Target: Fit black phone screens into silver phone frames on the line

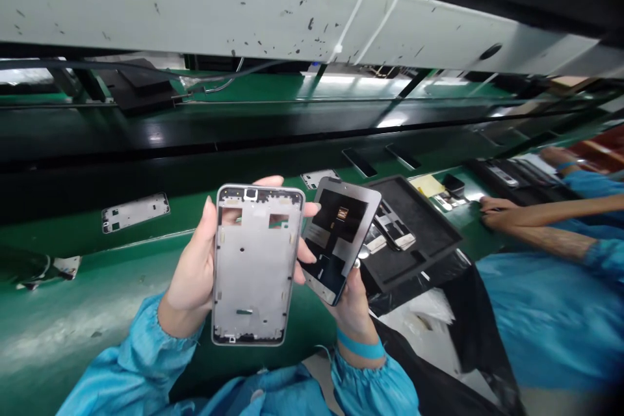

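My left hand (195,266) is closed round a grey metal phone frame (256,273), gripping it by its long edges. Cut-outs show near its top, with small clips along the rim. Beside it, my right hand (353,302) holds a phone screen panel (336,240) upright and tilted, its back side towards me. That panel has a dark film area and a copper-coloured patch. The fingertips of my left hand reach past the frame's right edge, close to the panel. A blue band circles my right wrist.
A black foam tray (429,224) with phone parts stands to the right. More metal frames (136,211) and dark phone screens (359,162) lie on the green bench. A grey beam (195,6) crosses above. At the right, a co-worker's hands (502,214) are at small parts.
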`<state>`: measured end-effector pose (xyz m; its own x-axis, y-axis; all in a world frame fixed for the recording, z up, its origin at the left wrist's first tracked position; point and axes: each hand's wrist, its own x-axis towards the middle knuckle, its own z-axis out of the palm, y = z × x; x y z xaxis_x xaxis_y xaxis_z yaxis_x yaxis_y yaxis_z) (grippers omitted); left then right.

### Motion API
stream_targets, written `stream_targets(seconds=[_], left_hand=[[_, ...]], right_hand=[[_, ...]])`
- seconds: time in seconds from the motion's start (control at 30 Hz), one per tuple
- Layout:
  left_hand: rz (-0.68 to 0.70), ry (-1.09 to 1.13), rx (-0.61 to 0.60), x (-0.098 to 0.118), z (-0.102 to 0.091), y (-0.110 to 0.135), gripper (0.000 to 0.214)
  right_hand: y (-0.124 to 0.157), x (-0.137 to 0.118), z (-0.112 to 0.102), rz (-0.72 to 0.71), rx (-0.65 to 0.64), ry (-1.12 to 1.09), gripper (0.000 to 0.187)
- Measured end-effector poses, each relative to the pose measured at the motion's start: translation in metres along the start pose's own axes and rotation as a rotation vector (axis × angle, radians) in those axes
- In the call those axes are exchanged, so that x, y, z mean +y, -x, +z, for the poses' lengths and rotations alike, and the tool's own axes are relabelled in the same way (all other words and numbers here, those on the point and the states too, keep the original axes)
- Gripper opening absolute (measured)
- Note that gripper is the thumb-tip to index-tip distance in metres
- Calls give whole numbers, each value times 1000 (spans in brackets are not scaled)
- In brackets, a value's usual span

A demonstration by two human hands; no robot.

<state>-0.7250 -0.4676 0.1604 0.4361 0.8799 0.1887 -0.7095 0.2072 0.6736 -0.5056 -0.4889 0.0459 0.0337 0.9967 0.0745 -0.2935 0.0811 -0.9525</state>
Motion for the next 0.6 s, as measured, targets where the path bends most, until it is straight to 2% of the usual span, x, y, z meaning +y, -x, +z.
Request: stream_targets(seconds=[0.17, 0.3, 0.4, 0.5, 0.6], left_hand=[[35, -57, 254, 5, 0, -9, 70], [70, -57, 317, 10, -13, -10, 74], [94, -28, 378, 14, -27, -5, 74], [161, 61, 516, 12, -43, 15, 74], [194, 292, 660, -1, -69, 65, 81]], right_hand=[[3, -1, 0, 64, -88, -8, 68], [4, 0, 7, 106, -139, -54, 65], [-4, 10, 11, 140, -131, -33, 63], [-8, 32, 15, 211, -130, -9, 64], [1, 58, 17, 339, -140, 34, 58]])
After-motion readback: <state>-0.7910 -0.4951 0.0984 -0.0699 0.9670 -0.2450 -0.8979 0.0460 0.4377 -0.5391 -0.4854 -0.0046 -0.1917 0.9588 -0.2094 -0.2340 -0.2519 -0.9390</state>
